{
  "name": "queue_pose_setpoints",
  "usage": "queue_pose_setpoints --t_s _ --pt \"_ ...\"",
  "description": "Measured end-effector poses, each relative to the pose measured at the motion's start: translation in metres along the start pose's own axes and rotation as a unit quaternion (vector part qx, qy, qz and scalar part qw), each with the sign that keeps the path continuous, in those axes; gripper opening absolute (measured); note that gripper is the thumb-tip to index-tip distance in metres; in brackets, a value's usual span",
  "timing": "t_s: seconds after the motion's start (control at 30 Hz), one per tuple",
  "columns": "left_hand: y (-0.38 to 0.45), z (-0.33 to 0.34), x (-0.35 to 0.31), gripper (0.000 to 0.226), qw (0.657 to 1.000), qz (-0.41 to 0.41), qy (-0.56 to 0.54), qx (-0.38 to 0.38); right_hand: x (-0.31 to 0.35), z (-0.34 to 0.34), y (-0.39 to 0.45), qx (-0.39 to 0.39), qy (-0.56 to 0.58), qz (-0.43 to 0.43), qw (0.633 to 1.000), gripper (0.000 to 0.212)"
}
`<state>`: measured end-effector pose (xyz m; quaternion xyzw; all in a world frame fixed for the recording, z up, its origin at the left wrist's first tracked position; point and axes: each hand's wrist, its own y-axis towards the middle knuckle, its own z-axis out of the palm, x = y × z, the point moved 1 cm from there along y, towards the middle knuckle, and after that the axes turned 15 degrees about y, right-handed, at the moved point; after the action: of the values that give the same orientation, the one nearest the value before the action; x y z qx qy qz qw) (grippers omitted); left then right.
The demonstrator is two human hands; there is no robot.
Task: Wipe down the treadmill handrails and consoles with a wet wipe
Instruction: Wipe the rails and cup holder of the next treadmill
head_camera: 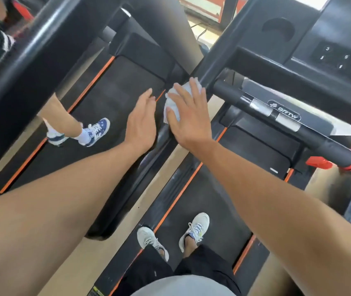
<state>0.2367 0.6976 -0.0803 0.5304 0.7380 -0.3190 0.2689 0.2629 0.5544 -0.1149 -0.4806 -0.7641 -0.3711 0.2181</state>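
Note:
A crumpled white wet wipe (173,103) lies on the black left handrail (161,133) of the treadmill I stand on. My right hand (188,116) presses flat on the wipe, fingers spread over it. Just to the left, my left hand (142,122) hovers beside the rail, fingers extended and holding nothing. The black console (337,45) with number keys and a round cup holder (278,28) sits at the upper right. In front of it runs a black crossbar (281,116) with silver grip sensors.
Another person in blue-and-white sneakers (94,132) stands on the neighbouring treadmill belt (114,95) to the left. A thick black rail (27,60) of that machine crosses the upper left. A red safety clip (317,162) hangs at the right. My grey shoes (193,229) rest on the belt.

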Motion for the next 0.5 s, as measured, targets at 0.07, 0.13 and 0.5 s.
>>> queue_pose_setpoints --t_s 0.07,0.13,0.5 --pt "-0.004 -0.015 0.007 0.046 0.986 -0.083 -0.133 -0.055 0.024 0.016 -0.031 0.021 0.001 -0.078 0.997 0.03" --pt "-0.009 -0.037 0.017 0.042 0.977 -0.112 -0.168 -0.067 0.065 0.039 -0.066 0.054 0.03 -0.114 0.992 0.025" --pt "-0.069 -0.094 0.099 0.027 0.981 -0.148 -0.122 -0.015 0.047 0.015 -0.035 0.142 -0.123 -0.156 0.97 0.031"
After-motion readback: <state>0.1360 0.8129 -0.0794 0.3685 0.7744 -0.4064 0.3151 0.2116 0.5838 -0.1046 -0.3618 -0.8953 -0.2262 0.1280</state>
